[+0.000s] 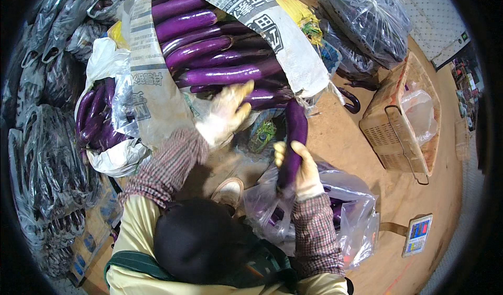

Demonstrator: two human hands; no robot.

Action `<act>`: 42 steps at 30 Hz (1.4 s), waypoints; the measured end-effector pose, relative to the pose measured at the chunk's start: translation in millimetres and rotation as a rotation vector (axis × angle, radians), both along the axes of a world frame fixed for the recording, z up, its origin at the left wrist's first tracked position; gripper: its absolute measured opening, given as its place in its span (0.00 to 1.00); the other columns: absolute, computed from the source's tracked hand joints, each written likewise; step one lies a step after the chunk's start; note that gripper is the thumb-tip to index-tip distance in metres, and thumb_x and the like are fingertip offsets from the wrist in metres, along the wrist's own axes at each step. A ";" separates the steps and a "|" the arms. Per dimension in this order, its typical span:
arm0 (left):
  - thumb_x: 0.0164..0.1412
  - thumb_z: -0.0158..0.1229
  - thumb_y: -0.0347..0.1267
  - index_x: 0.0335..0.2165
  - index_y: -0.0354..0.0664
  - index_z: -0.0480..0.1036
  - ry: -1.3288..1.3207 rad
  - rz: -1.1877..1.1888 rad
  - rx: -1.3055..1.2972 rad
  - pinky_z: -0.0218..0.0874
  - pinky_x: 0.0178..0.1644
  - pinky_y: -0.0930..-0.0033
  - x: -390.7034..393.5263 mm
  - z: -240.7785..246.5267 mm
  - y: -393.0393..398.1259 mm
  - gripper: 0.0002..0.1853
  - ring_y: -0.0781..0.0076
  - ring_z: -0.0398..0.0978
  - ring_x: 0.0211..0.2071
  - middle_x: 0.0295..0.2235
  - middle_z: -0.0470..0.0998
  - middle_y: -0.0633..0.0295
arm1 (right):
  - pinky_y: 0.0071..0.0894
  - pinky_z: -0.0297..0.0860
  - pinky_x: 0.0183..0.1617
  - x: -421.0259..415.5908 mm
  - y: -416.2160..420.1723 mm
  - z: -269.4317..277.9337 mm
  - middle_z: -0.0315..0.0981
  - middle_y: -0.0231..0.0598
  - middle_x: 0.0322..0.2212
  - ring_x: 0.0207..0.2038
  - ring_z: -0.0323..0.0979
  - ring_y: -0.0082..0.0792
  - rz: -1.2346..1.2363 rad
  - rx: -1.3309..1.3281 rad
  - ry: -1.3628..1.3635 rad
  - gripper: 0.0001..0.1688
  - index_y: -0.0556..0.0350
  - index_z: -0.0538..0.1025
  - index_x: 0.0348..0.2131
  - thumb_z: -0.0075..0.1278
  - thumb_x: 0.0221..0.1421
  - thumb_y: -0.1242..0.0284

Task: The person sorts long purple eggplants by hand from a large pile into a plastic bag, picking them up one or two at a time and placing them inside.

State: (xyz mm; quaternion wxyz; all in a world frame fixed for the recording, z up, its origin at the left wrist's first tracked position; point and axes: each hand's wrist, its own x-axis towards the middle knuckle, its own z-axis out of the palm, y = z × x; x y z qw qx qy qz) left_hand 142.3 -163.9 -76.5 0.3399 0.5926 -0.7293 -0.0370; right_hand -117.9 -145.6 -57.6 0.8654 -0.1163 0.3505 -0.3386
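My right hand (301, 169), in a pale glove, is closed around a long purple eggplant (295, 126) above a clear plastic bag (357, 200) with eggplants inside. The upper end of that eggplant meets the pile. My left hand (228, 114), also gloved and slightly blurred, has its fingers spread at the lower edge of the stacked eggplants (228, 74). It holds nothing that I can see. The stack lies in an opened white woven sack (147, 70) with printing on it.
Dark plastic bags (51, 165) of produce are heaped at the left, beside a white bag (114, 157) of eggplants. A plastic crate (387, 137) with a wire handle stands at the right. Beyond it lies a large filled bag (365, 23). A scale display (417, 235) is at lower right.
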 end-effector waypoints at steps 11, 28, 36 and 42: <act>0.41 0.63 0.35 0.61 0.45 0.49 -0.516 -0.090 0.306 0.64 0.43 0.57 12.1 58.0 -36.7 0.49 0.53 0.70 0.38 0.35 0.69 0.52 | 0.25 0.70 0.26 -76.0 74.0 20.0 0.73 0.47 0.26 0.22 0.71 0.34 -0.054 -0.257 -0.015 0.43 0.78 0.57 0.53 0.55 0.48 0.64; 0.39 0.61 0.36 0.46 0.30 0.64 1.654 -0.815 0.539 0.70 0.43 0.63 -117.6 158.3 50.6 0.34 0.58 0.76 0.36 0.37 0.74 0.47 | 0.41 0.43 0.67 -56.7 69.2 128.2 0.45 0.58 0.61 0.63 0.47 0.51 -0.263 -0.665 -0.390 0.59 0.66 0.50 0.60 0.56 0.35 0.57; 0.46 0.61 0.45 0.58 0.42 0.52 1.253 -0.858 0.383 0.57 0.54 0.64 -184.0 190.1 90.4 0.45 0.64 0.66 0.49 0.48 0.67 0.56 | 0.45 0.66 0.56 -76.5 101.8 127.2 0.65 0.50 0.50 0.50 0.68 0.47 -0.299 -0.583 -0.477 0.43 0.61 0.60 0.56 0.59 0.42 0.68; 0.54 0.50 0.58 0.60 0.41 0.48 0.120 -0.799 -0.148 0.54 0.57 0.61 -209.9 248.5 71.2 0.46 0.60 0.63 0.53 0.53 0.63 0.53 | 0.42 0.69 0.52 -93.2 126.7 168.7 0.67 0.48 0.48 0.47 0.70 0.43 -0.520 -0.779 -0.423 0.44 0.60 0.61 0.55 0.58 0.42 0.60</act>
